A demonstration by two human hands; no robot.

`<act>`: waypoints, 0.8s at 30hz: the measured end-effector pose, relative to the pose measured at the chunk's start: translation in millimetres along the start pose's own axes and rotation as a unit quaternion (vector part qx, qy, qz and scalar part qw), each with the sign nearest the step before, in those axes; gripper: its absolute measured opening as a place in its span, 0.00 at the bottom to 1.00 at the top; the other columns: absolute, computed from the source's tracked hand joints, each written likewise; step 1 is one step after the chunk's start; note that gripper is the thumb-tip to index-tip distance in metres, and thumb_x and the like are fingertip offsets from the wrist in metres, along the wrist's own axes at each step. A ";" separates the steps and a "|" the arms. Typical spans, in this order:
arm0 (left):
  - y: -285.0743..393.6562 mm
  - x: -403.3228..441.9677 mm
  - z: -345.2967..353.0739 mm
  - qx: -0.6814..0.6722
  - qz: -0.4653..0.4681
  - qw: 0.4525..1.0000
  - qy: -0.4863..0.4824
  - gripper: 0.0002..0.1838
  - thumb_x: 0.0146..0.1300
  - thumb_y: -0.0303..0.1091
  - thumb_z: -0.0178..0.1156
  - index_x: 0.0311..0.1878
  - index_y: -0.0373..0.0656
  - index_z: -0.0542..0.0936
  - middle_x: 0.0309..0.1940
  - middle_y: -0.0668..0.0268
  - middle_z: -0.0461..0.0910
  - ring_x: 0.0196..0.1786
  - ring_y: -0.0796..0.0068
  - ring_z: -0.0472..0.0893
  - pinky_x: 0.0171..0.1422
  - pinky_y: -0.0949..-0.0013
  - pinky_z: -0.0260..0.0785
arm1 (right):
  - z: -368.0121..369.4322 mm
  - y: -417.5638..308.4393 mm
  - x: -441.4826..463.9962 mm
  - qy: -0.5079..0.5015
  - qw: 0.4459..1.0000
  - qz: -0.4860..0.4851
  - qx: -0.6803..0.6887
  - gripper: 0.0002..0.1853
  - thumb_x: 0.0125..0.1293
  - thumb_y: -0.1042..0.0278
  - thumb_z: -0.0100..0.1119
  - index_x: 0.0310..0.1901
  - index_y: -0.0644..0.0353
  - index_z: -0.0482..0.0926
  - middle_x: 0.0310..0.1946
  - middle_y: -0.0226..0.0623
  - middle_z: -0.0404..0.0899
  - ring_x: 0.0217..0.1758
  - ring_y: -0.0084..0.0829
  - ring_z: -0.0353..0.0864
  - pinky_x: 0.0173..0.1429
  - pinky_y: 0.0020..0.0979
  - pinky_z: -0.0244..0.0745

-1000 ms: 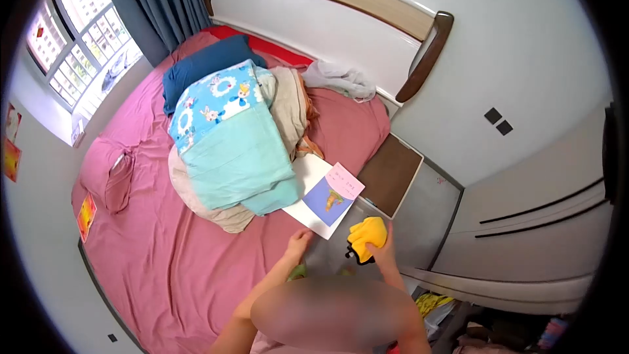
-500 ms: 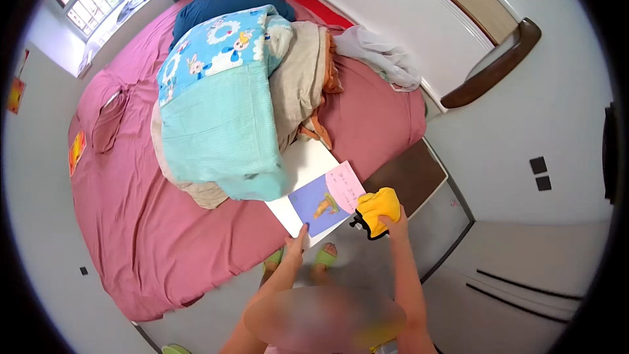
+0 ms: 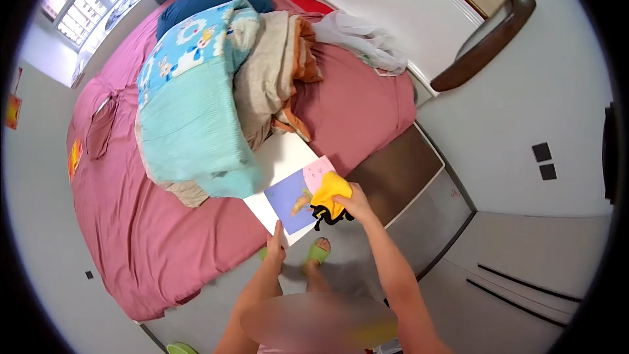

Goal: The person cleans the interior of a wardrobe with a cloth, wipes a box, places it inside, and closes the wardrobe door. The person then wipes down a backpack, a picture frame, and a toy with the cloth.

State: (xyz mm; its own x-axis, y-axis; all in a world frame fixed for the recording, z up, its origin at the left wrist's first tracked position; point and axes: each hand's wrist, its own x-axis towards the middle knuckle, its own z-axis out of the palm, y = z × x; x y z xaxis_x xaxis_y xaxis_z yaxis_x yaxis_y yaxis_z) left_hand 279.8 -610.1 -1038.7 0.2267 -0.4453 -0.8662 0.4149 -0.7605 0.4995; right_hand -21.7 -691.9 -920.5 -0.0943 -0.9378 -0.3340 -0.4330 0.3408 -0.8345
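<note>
- Wide bed with a rumpled dusty-pink sheet (image 3: 216,236): it fills the left and middle of the scene; a dark blue pillow (image 3: 209,3) lies at its far end.
- Folded aqua blanket with a blue rabbit-print band (image 3: 196,124): heaped on the bed, with a crumpled beige blanket (image 3: 265,69) against its right side.
- Low brown-topped surface with a pale rim (image 3: 403,167): right of the bed, beyond the right forearm.
- Flat, glossy white panel (image 3: 285,151): reaches from the aqua blanket toward the near edge of the bed, its far left part tucked against the bedding.
- Thin rectangular purple-and-pink book with an orange carrot-like figure (image 3: 282,200): on the white panel, its long axis running from near left to far right. Faint marks on the pink end may be writing, too small to read; no brand is legible anywhere.
- Soft yellow cloth with black trim (image 3: 331,187): over the book's right-hand edge, hiding part of the cover; most of the book lies left of this grip. Whether cloth and cover touch cannot be told.
- Right hand (image 3: 352,202): clamped on the cloth's right side, nearer the pink end.
- Left hand (image 3: 276,244): at the panel's near edge, thumb up, just beside the book's near left corner; whether it pinches anything cannot be told.
</note>
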 end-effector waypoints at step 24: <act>21.6 -64.9 16.4 -0.148 -0.053 0.963 -0.221 0.36 0.65 0.45 0.63 0.71 0.43 0.62 0.66 0.64 0.69 0.68 0.63 0.69 0.73 0.56 0.59 | -43.3 75.4 -111.7 0.327 0.859 0.081 0.385 0.24 0.61 0.68 0.61 0.58 0.67 0.71 0.52 0.39 0.77 0.53 0.32 0.79 0.58 0.31 0.73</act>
State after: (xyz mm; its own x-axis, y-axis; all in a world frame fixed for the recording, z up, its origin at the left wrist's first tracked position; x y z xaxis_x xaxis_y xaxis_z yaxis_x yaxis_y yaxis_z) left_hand 259.6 -605.3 -971.6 -0.2009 -0.5797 -0.7897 0.6621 -0.6745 0.3266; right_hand -82.7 -564.3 -927.1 -0.6900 -0.6248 -0.3653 0.3312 0.1762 -0.9270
